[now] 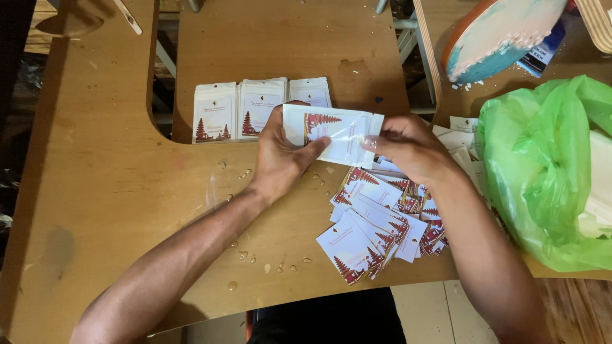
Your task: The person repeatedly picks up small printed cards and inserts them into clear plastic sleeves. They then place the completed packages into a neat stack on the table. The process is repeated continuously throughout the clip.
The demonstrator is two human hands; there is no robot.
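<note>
Both my hands hold one clear plastic sleeve with a white printed card (335,134) inside it, a little above the wooden table (108,191). My left hand (280,156) grips its left end, thumb across the front. My right hand (408,146) pinches its right end. Just below lies a loose pile of several white cards with red tree prints (376,226). Beyond my hands, three finished white packets (258,108) lie side by side in a row.
A crumpled green plastic bag (548,165) sits at the right, with more white cards (459,143) beside it. A round board with pale blue paint (497,35) lies at the far right. Small drops and crumbs (268,261) dot the table near its front edge.
</note>
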